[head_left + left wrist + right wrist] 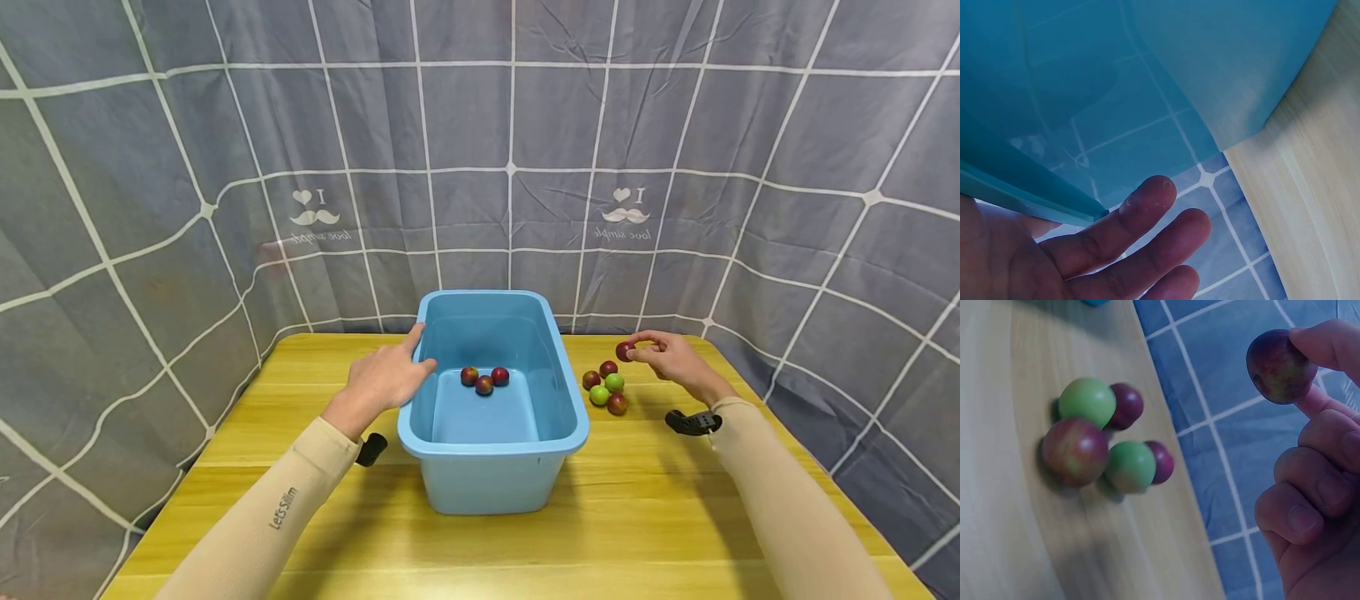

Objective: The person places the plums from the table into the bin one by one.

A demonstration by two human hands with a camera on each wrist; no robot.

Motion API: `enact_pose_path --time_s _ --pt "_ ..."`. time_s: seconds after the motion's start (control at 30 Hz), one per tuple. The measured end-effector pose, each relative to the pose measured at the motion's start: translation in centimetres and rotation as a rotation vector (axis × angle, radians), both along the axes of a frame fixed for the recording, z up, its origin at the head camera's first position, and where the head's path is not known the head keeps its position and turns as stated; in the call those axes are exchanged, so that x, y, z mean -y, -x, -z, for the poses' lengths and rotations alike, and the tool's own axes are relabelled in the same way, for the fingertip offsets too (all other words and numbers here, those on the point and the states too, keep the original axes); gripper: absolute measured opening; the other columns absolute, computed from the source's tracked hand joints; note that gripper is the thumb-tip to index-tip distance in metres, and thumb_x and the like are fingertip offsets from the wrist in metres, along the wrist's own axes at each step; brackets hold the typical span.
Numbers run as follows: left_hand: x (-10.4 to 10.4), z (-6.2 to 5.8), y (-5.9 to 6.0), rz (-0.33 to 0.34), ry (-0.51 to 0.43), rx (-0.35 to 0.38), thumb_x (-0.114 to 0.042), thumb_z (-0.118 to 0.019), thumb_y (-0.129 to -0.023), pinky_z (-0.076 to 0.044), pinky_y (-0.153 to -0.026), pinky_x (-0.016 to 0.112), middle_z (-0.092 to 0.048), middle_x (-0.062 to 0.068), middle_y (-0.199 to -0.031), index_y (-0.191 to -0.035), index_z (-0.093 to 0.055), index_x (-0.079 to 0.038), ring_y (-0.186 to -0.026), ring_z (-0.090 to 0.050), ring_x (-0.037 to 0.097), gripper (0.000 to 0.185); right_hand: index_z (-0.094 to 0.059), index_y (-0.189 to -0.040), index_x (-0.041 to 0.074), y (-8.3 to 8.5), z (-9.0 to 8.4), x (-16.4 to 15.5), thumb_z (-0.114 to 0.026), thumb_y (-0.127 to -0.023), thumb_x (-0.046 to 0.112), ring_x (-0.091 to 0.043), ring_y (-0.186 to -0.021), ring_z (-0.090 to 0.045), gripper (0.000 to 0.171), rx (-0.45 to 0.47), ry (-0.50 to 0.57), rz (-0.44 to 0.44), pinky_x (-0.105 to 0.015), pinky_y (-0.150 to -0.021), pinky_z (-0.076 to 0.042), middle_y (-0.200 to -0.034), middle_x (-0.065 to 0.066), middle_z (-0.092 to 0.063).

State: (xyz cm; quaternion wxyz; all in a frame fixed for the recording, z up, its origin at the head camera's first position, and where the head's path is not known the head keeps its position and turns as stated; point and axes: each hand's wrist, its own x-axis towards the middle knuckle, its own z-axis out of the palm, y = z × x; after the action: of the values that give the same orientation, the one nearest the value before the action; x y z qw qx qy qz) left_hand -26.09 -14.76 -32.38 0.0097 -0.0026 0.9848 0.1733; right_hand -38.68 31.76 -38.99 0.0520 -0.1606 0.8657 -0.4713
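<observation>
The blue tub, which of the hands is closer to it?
Left. The left hand rests on the blue tub's left rim; the right hand is off to its right, pinching a fruit.

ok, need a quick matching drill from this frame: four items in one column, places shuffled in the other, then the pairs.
Items:
1. left hand
2. right hand
3. three plums
4. five-fruit cluster

Places:
A. inside the blue tub
B. on the table, right of the tub
C. resting on the tub's left rim
D. pinching a red plum in the air

Pairs: 1-C, 2-D, 3-A, 4-B

Yellow wooden table (645, 517), grey checked backdrop cloth (510, 125) (creased) — behind
</observation>
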Motion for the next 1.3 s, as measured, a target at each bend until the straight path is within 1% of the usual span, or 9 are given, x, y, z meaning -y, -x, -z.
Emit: enact_pose_path --time_s 0.1,0.13,0.23,0.37,0.47,0.57,0.83,1.03,1.3 --pt "0.0 0.0 0.0 0.000 -0.004 0.001 -0.052 -0.041 -0.099 -0.041 -0.055 0.037 -0.057 0.009 -0.073 -0.164 -0.011 -0.026 -0.064 -0.056 0.026 0.076 -0.062 -0.129 0.008 -0.1 -0.7 0.4 -0.067 -0.097 0.036 -0.011 -0.048 -0.033 0.042 -0.013 0.000 -0.010 -0.030 -0.050 -0.033 -0.059 0.005 -0.042" --pt "0.0 0.0 0.0 0.000 -0.005 0.001 -0.052 -0.041 -0.099 -0.042 -0.055 0.037 -0.057 0.009 -0.073 -0.164 -0.011 -0.026 -0.064 -0.056 0.026 0.076 -0.062 -0.128 0.008 -0.1 -0.9 0.6 -0.067 -0.097 0.035 -0.011 -0.048 -0.034 0.042 -0.020 -0.002 -0.015 -0.031 -0.049 -0.033 -0.059 0.005 -0.040" --pt "0.0 -0.1 0.0 0.002 -0.009 0.000 -0.052 -0.041 -0.099 -0.042 -0.055 0.037 -0.057 0.009 -0.073 -0.164 -0.011 -0.026 -0.065 -0.056 0.026 0.076 -0.064 -0.126 0.009 -0.4 -1.5 1.0 -0.067 -0.097 0.034 -0.012 -0.050 -0.036 0.039 -0.048 -0.026 -0.013 -0.032 -0.049 -0.035 -0.060 0.004 -0.041" --pt "0.0 0.0 0.0 0.002 -0.004 -0.002 -0.052 -0.041 -0.099 -0.042 -0.055 0.037 -0.057 0.009 -0.073 -0.164 -0.012 -0.026 -0.065 -0.056 0.026 0.076 -0.065 -0.124 0.009 -0.7 -2.3 1.5 -0.068 -0.096 0.034 -0.013 -0.053 -0.039 0.037 -0.077 -0.053 -0.023 -0.029 -0.050 -0.037 -0.063 0.002 -0.042" --pt "0.0 0.0 0.0 0.002 -0.003 -0.004 -0.052 -0.041 -0.099 -0.042 -0.054 0.037 -0.056 0.009 -0.072 -0.164 -0.012 -0.026 -0.064 -0.056 0.026 0.076 -0.064 -0.125 0.008 -0.8 -3.0 1.9 -0.068 -0.097 0.032 -0.013 -0.053 -0.038 0.038 -0.090 -0.060 -0.044 -0.029 -0.050 -0.036 -0.064 0.002 -0.041" --pt "0.0 0.1 0.1 0.001 -0.002 -0.004 -0.053 -0.041 -0.098 -0.041 -0.054 0.038 -0.056 0.009 -0.072 -0.164 -0.012 -0.026 -0.063 -0.056 0.026 0.076 -0.064 -0.125 0.009 -1.0 -3.8 2.3 -0.068 -0.096 0.033 -0.012 -0.052 -0.036 0.038 -0.098 -0.071 -0.054 -0.028 -0.051 -0.034 -0.063 0.003 -0.039" --pt "0.0 0.1 0.2 -0.001 0.000 -0.003 -0.053 -0.041 -0.098 -0.042 -0.054 0.038 -0.057 0.009 -0.073 -0.164 -0.012 -0.027 -0.063 -0.056 0.026 0.076 -0.063 -0.127 0.009 -1.2 -5.9 3.9 -0.069 -0.096 0.031 -0.011 -0.052 -0.034 0.038 -0.127 -0.112 -0.119 -0.029 -0.052 -0.033 -0.065 0.002 -0.039" --pt "0.0 0.0 0.1 -0.002 0.005 -0.002 -0.053 -0.041 -0.098 -0.042 -0.055 0.038 -0.057 0.009 -0.073 -0.164 -0.011 -0.028 -0.064 -0.056 0.026 0.076 -0.066 -0.123 0.010 -1.4 -7.3 5.3 -0.071 -0.095 0.030 -0.011 -0.054 -0.034 0.035 -0.159 -0.152 -0.163 -0.029 -0.054 -0.032 -0.065 0.001 -0.040" --pt "0.0 -0.1 0.1 0.000 0.014 0.003 -0.054 -0.042 -0.098 -0.042 -0.053 0.037 -0.057 0.008 -0.072 -0.164 -0.011 -0.027 -0.062 -0.055 0.026 0.077 -0.069 -0.116 0.011 -1.3 -8.8 6.9 -0.073 -0.093 0.029 -0.011 -0.053 -0.033 0.030 -0.192 -0.195 -0.201 -0.029 -0.060 -0.036 -0.062 0.001 -0.038"
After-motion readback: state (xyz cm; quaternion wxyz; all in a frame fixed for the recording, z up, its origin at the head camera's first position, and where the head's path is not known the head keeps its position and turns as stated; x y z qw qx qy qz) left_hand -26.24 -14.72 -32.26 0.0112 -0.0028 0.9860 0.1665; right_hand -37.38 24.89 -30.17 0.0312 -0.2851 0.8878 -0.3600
